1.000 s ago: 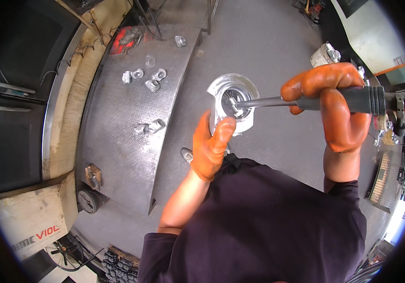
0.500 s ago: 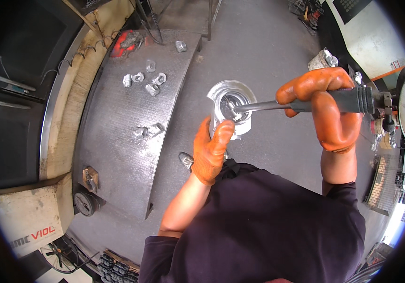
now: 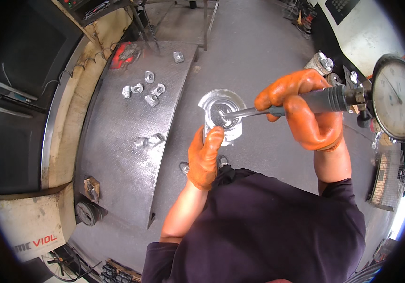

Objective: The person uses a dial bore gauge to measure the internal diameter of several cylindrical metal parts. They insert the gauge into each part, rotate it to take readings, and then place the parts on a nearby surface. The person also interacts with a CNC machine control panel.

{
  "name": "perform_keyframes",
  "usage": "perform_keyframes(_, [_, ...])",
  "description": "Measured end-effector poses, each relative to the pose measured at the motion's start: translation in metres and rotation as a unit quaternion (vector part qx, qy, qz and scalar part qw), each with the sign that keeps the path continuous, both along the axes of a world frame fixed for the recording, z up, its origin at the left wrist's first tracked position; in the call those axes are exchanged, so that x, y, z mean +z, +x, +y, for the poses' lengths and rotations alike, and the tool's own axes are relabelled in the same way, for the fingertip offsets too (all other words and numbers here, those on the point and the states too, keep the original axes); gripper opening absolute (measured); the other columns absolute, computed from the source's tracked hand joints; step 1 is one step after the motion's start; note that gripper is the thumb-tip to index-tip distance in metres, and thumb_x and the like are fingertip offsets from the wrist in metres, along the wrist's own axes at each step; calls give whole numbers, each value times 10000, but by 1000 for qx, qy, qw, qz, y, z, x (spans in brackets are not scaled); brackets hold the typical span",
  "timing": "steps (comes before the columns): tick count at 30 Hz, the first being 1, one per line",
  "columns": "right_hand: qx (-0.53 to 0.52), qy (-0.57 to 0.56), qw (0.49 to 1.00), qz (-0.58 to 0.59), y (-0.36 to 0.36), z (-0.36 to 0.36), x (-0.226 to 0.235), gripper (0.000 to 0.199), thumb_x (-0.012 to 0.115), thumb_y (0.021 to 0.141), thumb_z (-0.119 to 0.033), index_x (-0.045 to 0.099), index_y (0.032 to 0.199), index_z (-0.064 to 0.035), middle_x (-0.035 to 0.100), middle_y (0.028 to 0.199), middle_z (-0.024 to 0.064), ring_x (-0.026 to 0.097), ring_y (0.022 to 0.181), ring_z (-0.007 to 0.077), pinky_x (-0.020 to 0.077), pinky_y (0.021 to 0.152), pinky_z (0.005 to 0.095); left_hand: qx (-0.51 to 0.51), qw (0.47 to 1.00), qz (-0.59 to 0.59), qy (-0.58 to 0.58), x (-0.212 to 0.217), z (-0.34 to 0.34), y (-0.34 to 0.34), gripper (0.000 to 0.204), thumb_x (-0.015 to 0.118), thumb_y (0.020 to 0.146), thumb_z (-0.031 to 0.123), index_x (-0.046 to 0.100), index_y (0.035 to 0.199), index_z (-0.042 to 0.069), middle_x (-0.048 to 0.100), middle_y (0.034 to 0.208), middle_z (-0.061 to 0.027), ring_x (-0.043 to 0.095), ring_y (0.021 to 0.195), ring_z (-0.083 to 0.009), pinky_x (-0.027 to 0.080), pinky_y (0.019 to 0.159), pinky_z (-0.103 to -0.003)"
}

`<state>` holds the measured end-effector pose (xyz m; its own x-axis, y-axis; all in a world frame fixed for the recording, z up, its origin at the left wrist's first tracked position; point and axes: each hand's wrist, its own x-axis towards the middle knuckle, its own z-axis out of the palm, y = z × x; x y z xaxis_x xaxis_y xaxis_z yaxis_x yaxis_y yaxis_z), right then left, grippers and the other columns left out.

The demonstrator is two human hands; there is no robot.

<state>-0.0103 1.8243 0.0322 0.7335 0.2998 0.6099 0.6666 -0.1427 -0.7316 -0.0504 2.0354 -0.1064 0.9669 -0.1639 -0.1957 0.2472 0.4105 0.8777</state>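
Note:
My left hand (image 3: 205, 158), in an orange rubber glove, grips the near side of a shiny ring-shaped metal casting (image 3: 208, 100), thumb on its rim. The fingers underneath are mostly hidden. My right hand (image 3: 304, 111), gloved alike, is wrapped round the dark grip of a dial bore gauge (image 3: 332, 98). The gauge lies nearly level, its thin stem pointing left and its measuring tip inside the casting's bore. At its right end the round white dial (image 3: 395, 96) faces up toward me. Casting and gauge are held up above the floor.
To the left stands a low metal table (image 3: 117, 155) with several small metal castings (image 3: 151, 100), a red object (image 3: 126, 55) and a small brown block (image 3: 91, 188). Another round gauge (image 3: 86, 213) is by its near end. Buckets of parts (image 3: 319, 64) stand at the right.
The casting and both hands have shifted a little left in view, with the gauge tip still in the bore. The gauge's dial has come further into sight and shows its face.

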Motion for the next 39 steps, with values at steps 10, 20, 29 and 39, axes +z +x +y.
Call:
perform_keyframes(10, [2, -52, 998, -25, 3, 7, 4, 68, 442, 876, 48, 492, 913, 19, 627, 899, 166, 710, 781, 272, 570, 588, 331, 5, 997, -5, 80, -10, 9, 0, 640, 675, 923, 474, 580, 1256, -64, 664, 1053, -87, 570, 972, -152, 466, 890, -327])
perform_keyframes(20, [40, 61, 994, 79, 3, 5, -4, 71, 471, 895, 35, 535, 908, 8, 661, 919, 166, 709, 799, 250, 589, 614, 327, 17, 957, -176, 231, -28, 20, -5, 453, 575, 1020, 332, 611, 1206, -80, 687, 1063, -142, 650, 969, -208, 496, 910, -322])
perform_keyframes(29, [27, 58, 990, 129, 0, 0, -4, 100, 490, 918, 9, 585, 893, -8, 694, 935, 154, 700, 783, 207, 603, 645, 319, 12, 986, -60, 152, 3, 11, -3, 497, 636, 958, 393, 616, 1172, -55, 651, 980, -69, 538, 884, -149, 466, 811, -323])
perform_keyframes(39, [22, 48, 990, 131, 2, -3, -4, 142, 503, 943, -19, 633, 887, -22, 726, 950, 141, 691, 770, 164, 617, 670, 309, 17, 981, -107, 163, 3, 14, -4, 505, 664, 942, 381, 604, 1161, -69, 658, 963, -78, 559, 884, -156, 480, 814, -321])
